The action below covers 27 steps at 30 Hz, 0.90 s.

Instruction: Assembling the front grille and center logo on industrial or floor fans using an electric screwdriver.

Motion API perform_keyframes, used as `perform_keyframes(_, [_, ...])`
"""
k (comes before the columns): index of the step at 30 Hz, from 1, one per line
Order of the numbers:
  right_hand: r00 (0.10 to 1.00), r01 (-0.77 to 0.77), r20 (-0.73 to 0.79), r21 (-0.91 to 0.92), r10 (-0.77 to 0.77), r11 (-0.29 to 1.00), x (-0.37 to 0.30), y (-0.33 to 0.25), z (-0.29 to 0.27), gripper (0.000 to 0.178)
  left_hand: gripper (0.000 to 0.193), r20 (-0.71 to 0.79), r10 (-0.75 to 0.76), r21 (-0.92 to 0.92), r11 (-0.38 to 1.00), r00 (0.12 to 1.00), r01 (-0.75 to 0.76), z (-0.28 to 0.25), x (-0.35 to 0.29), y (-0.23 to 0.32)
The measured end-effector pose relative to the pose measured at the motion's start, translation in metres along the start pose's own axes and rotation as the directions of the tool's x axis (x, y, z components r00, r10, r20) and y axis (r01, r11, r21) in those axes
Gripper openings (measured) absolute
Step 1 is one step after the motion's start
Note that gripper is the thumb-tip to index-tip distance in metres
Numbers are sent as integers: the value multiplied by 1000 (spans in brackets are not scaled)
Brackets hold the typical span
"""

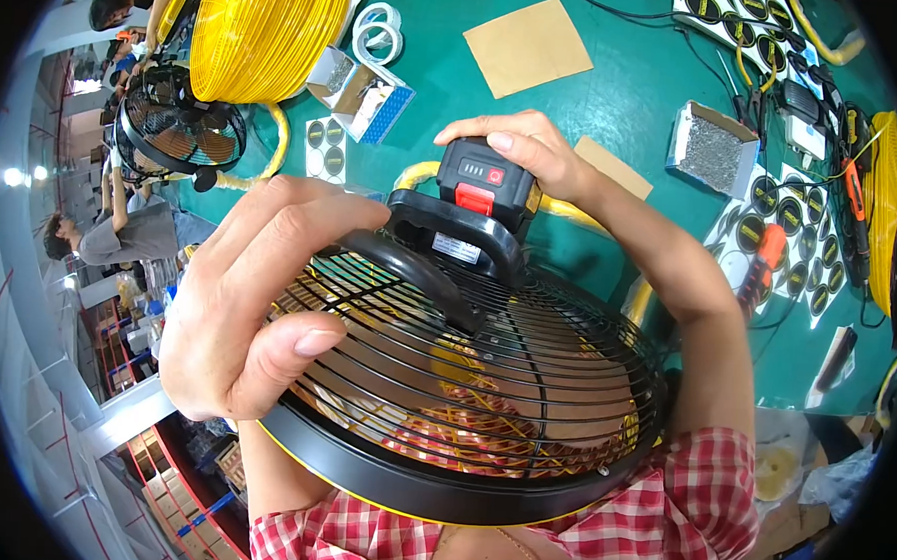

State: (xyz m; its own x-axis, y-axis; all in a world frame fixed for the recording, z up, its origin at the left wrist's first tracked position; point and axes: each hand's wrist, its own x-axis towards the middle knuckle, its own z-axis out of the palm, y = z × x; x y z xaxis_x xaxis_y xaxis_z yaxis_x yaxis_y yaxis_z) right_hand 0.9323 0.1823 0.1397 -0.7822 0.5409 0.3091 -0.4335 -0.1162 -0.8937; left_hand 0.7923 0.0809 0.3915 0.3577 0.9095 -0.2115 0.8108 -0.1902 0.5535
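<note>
A round black fan with a wire grille and yellow edging stands close before my checked shirt. On its back sit a black curved handle and a black battery pack with a red latch and button. My right hand reaches over the far side of the battery pack, thumb and fingers pressed on its top. At the fan's left, my left hand is raised with the thumb well apart from the fingers. Its fingertips end beside the handle; I cannot tell if they touch it.
The green table bears brown cardboard, tape rolls, a box of screws, round stickers and an orange-handled screwdriver. Stacked yellow grilles and another fan stand at left. Other people work beyond.
</note>
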Motion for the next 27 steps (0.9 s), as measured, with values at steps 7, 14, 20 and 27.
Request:
perform_keyframes(7, [999,54,-9,34,-54,998,1,6,0,42,67,-39,-24,26,999,999,25,5,-3,-4])
perform_keyframes(14, [1000,5,10,-6,-5,1000,4,4,4,49,76,-89,-92,15,995,992,94,5,-6,-1])
perform_keyframes(20, [1000,-2,-1,-22,2,1000,1,1,2,50,75,-73,-8,25,1000,997,10,6,-4,-9])
perform_keyframes(27, [998,-53,45,18,52,998,-3,-1,3,65,75,-60,29,36,999,998,-27,6,-6,-14])
